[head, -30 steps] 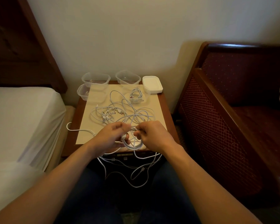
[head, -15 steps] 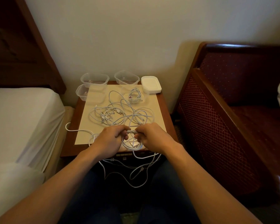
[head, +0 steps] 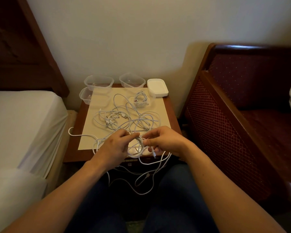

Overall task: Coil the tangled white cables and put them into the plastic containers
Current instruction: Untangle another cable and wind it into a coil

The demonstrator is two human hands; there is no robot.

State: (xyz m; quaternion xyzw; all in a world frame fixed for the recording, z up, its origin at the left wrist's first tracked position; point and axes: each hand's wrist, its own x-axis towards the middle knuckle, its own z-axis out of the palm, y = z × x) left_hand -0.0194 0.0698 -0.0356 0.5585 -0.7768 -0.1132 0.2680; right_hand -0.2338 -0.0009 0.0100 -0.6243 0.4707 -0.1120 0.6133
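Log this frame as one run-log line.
stage: coiling | left hand: holds coil | right hand: pinches cable at coil | done: one coiled cable in container | remaining: tangled cables

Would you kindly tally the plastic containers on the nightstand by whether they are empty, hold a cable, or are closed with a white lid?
Empty clear containers: 3
Clear container holding a coiled cable: 1
White-lidded container: 1
Total: 5

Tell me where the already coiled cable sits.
Head view: the coiled cable lies in a clear container at the table's far right, just in front of the white lid stack.
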